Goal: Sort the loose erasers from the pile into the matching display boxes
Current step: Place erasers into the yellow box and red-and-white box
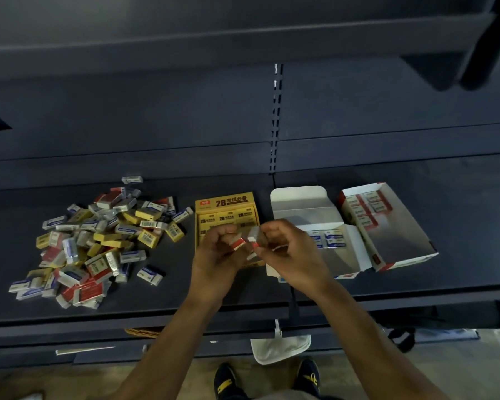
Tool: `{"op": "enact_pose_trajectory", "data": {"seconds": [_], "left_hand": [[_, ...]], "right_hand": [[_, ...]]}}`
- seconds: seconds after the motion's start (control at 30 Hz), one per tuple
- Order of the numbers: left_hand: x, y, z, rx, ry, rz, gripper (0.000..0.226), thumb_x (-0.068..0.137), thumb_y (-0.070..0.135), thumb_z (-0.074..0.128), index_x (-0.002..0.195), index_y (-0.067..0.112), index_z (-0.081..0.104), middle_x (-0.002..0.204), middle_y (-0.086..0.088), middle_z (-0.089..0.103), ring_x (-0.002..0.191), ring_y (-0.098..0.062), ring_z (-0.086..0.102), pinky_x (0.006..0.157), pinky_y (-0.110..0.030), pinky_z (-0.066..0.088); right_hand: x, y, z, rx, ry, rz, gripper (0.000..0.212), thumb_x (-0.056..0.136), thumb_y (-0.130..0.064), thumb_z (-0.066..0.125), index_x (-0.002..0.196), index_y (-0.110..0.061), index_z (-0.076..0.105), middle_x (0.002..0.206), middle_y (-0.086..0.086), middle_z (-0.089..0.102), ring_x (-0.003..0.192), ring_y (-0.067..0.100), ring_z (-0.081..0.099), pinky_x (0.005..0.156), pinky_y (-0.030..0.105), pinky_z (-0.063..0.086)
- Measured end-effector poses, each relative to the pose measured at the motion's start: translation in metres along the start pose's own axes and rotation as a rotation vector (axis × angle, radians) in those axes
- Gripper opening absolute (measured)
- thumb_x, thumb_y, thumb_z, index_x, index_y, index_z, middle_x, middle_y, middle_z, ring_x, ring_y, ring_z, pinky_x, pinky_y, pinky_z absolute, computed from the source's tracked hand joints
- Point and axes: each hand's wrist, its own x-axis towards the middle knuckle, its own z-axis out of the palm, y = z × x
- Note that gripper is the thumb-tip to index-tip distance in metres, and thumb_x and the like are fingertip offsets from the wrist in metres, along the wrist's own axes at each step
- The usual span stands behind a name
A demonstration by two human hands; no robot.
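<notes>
Erasers (98, 241) lie piled at 9 o'clock of the hands on dark shelf (459, 197). L hand (214, 255) pinches red-white eraser (238, 243), R hand (292, 255) pinches second eraser (254, 236), just before yellow box (225, 202) at 12. White box (298, 197) at 2, red box (399, 235) at 3 o'clock.

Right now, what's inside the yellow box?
Yellow erasers fill the far rows of the yellow box. The left hand and right hand, pinching red-and-white erasers, hide its near half.
</notes>
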Motion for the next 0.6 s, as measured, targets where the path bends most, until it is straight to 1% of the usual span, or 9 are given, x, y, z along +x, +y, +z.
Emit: {"op": "enact_pose_trajectory", "data": {"seconds": [0.1, 0.17, 0.2, 0.27, 0.37, 0.43, 0.5, 0.53, 0.6], "left_hand": [[0.001, 0.001, 0.006, 0.010, -0.009, 0.037, 0.029, 0.083, -0.001, 0.066, 0.102, 0.017, 0.055, 0.096, -0.005, 0.061, 0.092, -0.017, 0.061, 0.074, -0.032, 0.055], [0.002, 0.003, 0.008, 0.046, -0.015, 0.062, 0.030, 0.085, 0.001, 0.064, 0.103, 0.022, 0.052, 0.097, -0.003, 0.060, 0.095, -0.015, 0.059, 0.075, -0.034, 0.055], [0.004, 0.005, 0.009, 0.044, -0.029, 0.062, 0.032, 0.085, 0.001, 0.064, 0.104, 0.024, 0.052, 0.097, 0.000, 0.060, 0.094, -0.010, 0.060, 0.073, -0.031, 0.055], [0.006, 0.009, 0.012, 0.045, -0.068, 0.025, 0.038, 0.083, 0.000, 0.065, 0.107, 0.025, 0.051, 0.098, 0.005, 0.062, 0.087, 0.000, 0.061, 0.065, -0.021, 0.054], [0.007, 0.012, 0.016, 0.043, -0.088, -0.046, 0.040, 0.081, 0.000, 0.068, 0.111, 0.023, 0.053, 0.095, 0.006, 0.064, 0.078, 0.006, 0.061, 0.059, -0.014, 0.050], [0.007, 0.011, 0.020, 0.021, -0.116, -0.081, 0.041, 0.080, 0.005, 0.071, 0.112, 0.022, 0.054, 0.097, 0.001, 0.067, 0.083, -0.002, 0.064, 0.063, -0.019, 0.053], [0.007, 0.010, 0.025, 0.065, -0.153, -0.079, 0.040, 0.078, 0.008, 0.073, 0.110, 0.024, 0.055, 0.097, 0.000, 0.069, 0.089, -0.011, 0.066, 0.072, -0.029, 0.056], [0.007, 0.010, 0.026, 0.117, -0.164, -0.061, 0.039, 0.078, 0.008, 0.074, 0.108, 0.025, 0.055, 0.095, 0.002, 0.069, 0.089, -0.011, 0.066, 0.076, -0.033, 0.056], [0.008, 0.009, 0.030, 0.230, -0.178, 0.003, 0.034, 0.077, 0.008, 0.074, 0.100, 0.028, 0.058, 0.094, 0.007, 0.069, 0.086, -0.003, 0.064, 0.078, -0.031, 0.055]], "right_hand": [[-0.002, 0.001, -0.006, -0.149, 0.041, -0.077, 0.028, 0.081, -0.021, 0.070, 0.107, -0.020, 0.062, 0.096, -0.011, 0.061, 0.085, -0.002, 0.058, 0.072, 0.009, 0.046], [-0.002, 0.005, -0.011, -0.247, 0.070, -0.109, 0.030, 0.080, -0.020, 0.071, 0.109, -0.018, 0.064, 0.101, -0.004, 0.062, 0.093, 0.008, 0.057, 0.082, 0.022, 0.048], [-0.001, 0.008, -0.014, -0.285, 0.080, -0.111, 0.031, 0.079, -0.020, 0.071, 0.109, -0.018, 0.063, 0.104, -0.003, 0.062, 0.099, 0.012, 0.056, 0.086, 0.027, 0.047], [0.000, 0.015, -0.021, -0.329, 0.106, -0.112, 0.032, 0.078, -0.019, 0.071, 0.109, -0.020, 0.063, 0.108, -0.003, 0.061, 0.106, 0.015, 0.052, 0.090, 0.028, 0.044], [0.000, 0.022, -0.028, -0.345, 0.129, -0.115, 0.030, 0.078, -0.019, 0.072, 0.106, -0.022, 0.064, 0.108, -0.005, 0.061, 0.105, 0.015, 0.052, 0.088, 0.033, 0.048], [-0.001, 0.024, -0.031, -0.353, 0.126, -0.116, 0.028, 0.078, -0.020, 0.072, 0.105, -0.023, 0.064, 0.107, -0.006, 0.060, 0.104, 0.014, 0.052, 0.087, 0.034, 0.050], [-0.002, 0.025, -0.033, -0.363, 0.122, -0.123, 0.027, 0.078, -0.020, 0.072, 0.105, -0.022, 0.064, 0.108, -0.005, 0.060, 0.105, 0.014, 0.051, 0.088, 0.033, 0.049], [-0.002, 0.026, -0.035, -0.375, 0.122, -0.126, 0.027, 0.079, -0.019, 0.071, 0.105, -0.021, 0.065, 0.109, -0.004, 0.061, 0.106, 0.015, 0.051, 0.088, 0.032, 0.049], [-0.003, 0.026, -0.039, -0.412, 0.126, -0.130, 0.026, 0.079, -0.018, 0.071, 0.105, -0.020, 0.065, 0.110, -0.002, 0.061, 0.107, 0.017, 0.051, 0.088, 0.028, 0.046]]}}
